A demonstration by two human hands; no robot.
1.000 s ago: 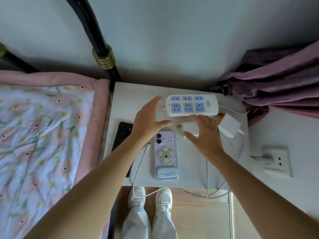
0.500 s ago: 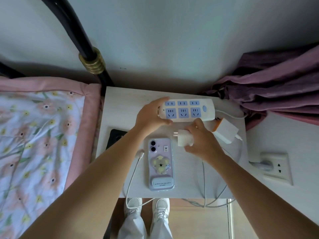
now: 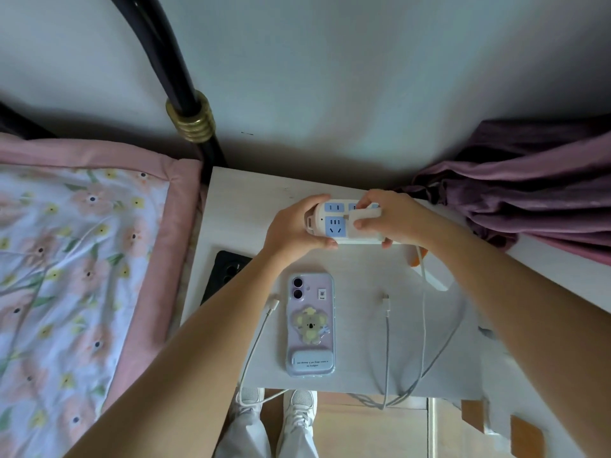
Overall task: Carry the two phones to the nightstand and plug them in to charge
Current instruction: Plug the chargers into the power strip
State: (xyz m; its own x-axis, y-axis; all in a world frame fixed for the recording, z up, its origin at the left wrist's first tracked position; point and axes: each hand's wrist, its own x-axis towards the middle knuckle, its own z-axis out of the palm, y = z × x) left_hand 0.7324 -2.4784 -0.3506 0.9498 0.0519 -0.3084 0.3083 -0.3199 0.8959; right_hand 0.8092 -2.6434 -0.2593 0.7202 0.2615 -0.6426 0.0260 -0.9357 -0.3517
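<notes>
A purple phone with a koala case lies face down on the white nightstand. A black phone lies at its left, partly hidden under my left forearm. My left hand grips the left end of the white power strip. My right hand presses a white charger plug onto the strip's sockets. Two white cable ends lie loose on the nightstand: one cable tip left of the purple phone, another cable tip right of it.
A bed with a floral quilt and a black bed frame post stands at the left. Purple curtain fabric bunches at the right. Cables hang over the nightstand's front edge above my white shoes.
My right hand lifted the white charger plug from the nightstand and brought it onto the power strip. My left hand keeps its hold on the strip's left end.
</notes>
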